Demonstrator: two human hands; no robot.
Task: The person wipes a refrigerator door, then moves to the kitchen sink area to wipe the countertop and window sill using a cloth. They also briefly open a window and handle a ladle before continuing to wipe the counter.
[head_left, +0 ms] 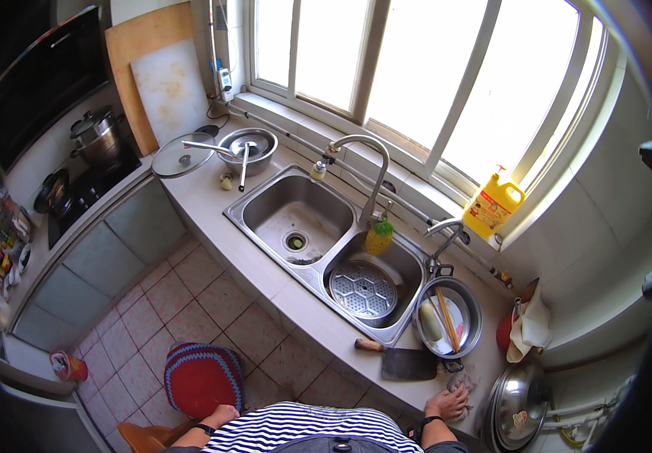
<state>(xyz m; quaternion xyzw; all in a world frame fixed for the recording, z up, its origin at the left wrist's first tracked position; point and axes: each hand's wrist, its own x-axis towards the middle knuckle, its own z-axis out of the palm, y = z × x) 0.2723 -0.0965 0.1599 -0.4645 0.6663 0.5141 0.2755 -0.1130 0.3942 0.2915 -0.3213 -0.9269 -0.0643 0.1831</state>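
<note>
My right hand (pixel 446 403) is on a crumpled greyish cloth (pixel 464 378) at the near right end of the countertop, its fingers bent over it. Just left of the cloth lies a cleaver (pixel 409 363) with a wooden handle, flat near the counter's front edge. Behind these, a steel pot (pixel 476 331) holds a plate, a pale green vegetable piece (pixel 431 321) and wooden chopsticks (pixel 448 320). My left hand (pixel 223 417) hangs low beside my striped top, close to a stool with a red knitted cover (pixel 204 380); its fingers are mostly hidden.
A double steel sink has a left basin (pixel 280 218) and a right basin holding a perforated steamer plate (pixel 364 289). A tall faucet (pixel 385 164) rises behind. Large lids (pixel 521 405) lean at the right wall. A yellow jug (pixel 493 206) stands on the sill; a steel bowl (pixel 263 161) sits left.
</note>
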